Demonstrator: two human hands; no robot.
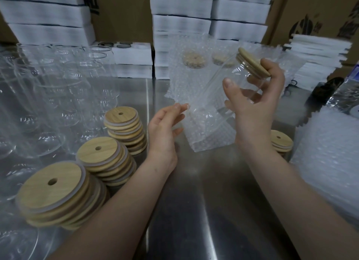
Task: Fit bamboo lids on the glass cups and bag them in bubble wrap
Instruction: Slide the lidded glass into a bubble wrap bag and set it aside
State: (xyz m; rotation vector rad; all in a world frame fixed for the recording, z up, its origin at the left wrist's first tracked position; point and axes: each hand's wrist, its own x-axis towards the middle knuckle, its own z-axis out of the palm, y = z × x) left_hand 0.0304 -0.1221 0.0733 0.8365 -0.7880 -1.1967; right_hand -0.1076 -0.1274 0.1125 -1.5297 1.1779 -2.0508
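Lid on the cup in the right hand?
Yes, a bamboo lid sits on the cup that the right hand grips.

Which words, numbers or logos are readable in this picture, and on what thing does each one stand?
Back cardboard box: dark printed characters, cut off by the frame and the foam stacks; unreadable.
Right cardboard box: dark round logo and characters, blurred; unreadable.
Bamboo lids, glass cup, bubble wrap bag: no text visible.

Tan bamboo lids (52,186), clear glass cups (48,96), white foam stacks (180,23).
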